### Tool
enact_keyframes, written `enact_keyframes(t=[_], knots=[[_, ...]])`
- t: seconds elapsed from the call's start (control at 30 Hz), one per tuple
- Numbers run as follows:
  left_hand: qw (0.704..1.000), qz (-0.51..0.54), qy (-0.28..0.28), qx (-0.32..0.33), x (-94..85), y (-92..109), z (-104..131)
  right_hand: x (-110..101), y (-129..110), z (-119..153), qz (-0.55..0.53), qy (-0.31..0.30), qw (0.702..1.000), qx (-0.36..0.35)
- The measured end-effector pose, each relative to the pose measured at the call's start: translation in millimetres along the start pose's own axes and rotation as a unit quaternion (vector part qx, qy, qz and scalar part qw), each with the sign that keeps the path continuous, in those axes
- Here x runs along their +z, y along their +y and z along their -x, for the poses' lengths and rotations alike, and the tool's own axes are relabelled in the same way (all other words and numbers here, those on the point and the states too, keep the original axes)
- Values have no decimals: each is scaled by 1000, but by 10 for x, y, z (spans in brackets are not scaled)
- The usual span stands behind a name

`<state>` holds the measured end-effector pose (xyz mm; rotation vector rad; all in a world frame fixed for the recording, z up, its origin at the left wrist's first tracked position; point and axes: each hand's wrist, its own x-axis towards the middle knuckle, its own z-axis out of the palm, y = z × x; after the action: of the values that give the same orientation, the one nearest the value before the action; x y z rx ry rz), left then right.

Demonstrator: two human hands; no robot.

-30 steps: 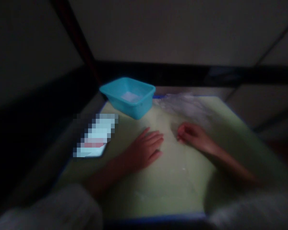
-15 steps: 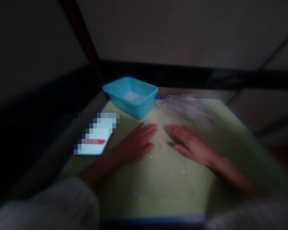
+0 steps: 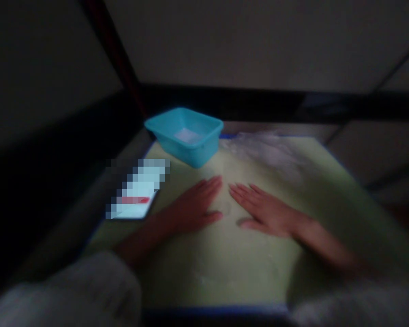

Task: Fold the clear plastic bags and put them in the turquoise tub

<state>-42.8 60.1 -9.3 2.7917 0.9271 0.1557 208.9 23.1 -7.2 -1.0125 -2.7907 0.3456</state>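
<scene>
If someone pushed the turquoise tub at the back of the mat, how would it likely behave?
The turquoise tub looks like thin plastic, so it is probably light. Its broad flat base and low walls suggest sliding on the green mat rather than tipping. The pale contents, too blurred to identify, might shift if it is shoved.

No readable text anywhere; phone (image 3: 136, 190) screen is pixelated, tub (image 3: 186, 135) and mat (image 3: 245, 254) carry no legible markings.

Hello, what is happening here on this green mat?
A person has both hands flat on a pale green mat. The left hand and the right hand lie side by side, fingers spread, holding nothing. A turquoise tub stands beyond them, and crumpled clear plastic lies to its right. The picture is dark and blurred.
</scene>
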Motion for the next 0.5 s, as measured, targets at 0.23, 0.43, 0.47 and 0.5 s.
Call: enact_keyframes(t=[0.23,0.43,0.47,0.5], knots=[[958,252,138,-24,-114,87,-31,-106,-22,36,-133,106,985,-20],[812,575,80,-60,-112,132,-85,-82,-106,1,-433,194,880,-17],[802,591,66,-61,-88,132,-95,-67,-111,-8,-450,183,874,-16],[797,599,55,-61,-62,129,-105,-55,-111,-16,-457,171,873,-14]])
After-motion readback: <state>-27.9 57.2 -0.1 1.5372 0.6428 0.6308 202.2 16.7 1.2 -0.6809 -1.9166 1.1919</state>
